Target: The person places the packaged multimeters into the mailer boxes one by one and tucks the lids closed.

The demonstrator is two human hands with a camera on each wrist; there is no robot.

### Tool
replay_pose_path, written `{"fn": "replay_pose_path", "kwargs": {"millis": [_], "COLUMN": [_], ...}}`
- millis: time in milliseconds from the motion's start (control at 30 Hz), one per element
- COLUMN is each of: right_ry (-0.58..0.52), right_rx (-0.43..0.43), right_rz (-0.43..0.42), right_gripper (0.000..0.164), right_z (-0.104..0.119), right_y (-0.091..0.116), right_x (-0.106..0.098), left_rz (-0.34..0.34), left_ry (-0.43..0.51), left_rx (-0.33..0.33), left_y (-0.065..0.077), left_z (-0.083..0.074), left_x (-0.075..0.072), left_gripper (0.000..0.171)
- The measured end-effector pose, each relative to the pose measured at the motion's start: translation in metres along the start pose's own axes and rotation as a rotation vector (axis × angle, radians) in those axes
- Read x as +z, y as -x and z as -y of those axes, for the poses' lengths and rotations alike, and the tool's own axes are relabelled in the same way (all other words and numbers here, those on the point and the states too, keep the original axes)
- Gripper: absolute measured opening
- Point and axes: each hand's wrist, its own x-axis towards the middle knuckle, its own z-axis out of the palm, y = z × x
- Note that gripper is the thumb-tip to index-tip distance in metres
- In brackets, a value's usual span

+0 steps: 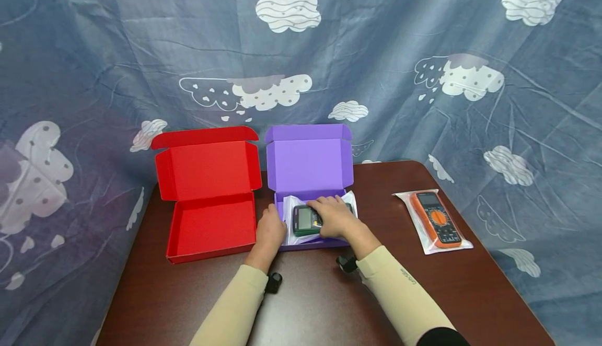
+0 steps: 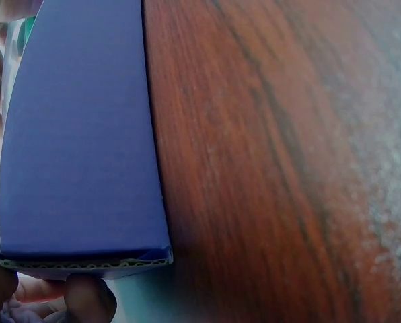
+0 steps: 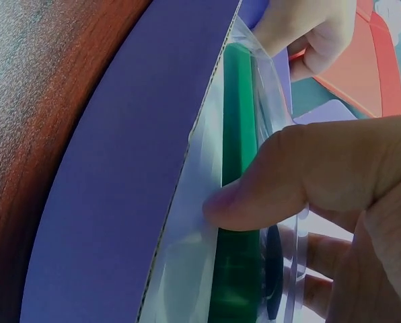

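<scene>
A green multimeter (image 1: 305,219) in a clear plastic bag (image 1: 290,233) lies in the opening of the purple box (image 1: 308,165), whose lid stands up. My right hand (image 1: 333,216) grips the meter across its body. In the right wrist view the thumb presses the bag against the meter's green side, and the other fingers reach over its far side. My left hand (image 1: 271,229) holds the purple box by its left wall. The left wrist view shows fingertips (image 2: 89,299) at the corner of the box's front wall (image 2: 79,134).
Left of the purple box an open red box (image 1: 211,223) stands with its lid raised. An orange multimeter (image 1: 437,219) in a clear bag lies toward the right edge of the brown table (image 1: 310,293). Behind hangs a blue cloth (image 1: 367,48) with white clouds.
</scene>
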Motion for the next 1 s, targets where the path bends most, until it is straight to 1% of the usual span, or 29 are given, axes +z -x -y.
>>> {"fn": "replay_pose_path", "kwargs": {"millis": [433,867,1000], "right_ry": [-0.002,-0.032,-0.042], "right_rx": [-0.016,-0.012,-0.01], "right_rz": [0.009,0.03,0.037], "right_gripper": [0.084,0.087,0.086], "right_z": [0.004,0.003,0.004], "right_y": [-0.007,-0.015,-0.017], "right_x": [0.003,0.01,0.011], "left_rz": [-0.001,-0.006,0.009], "left_ry": [0.002,0.008,0.001], "left_rx": [-0.001,-0.001,-0.007], "left_y": [-0.001,-0.001,-0.002], "left_z": [0.002,0.001,0.002], "left_x": [0.001,0.001,0.002], "left_gripper": [0.04,0.039,0.04]}}
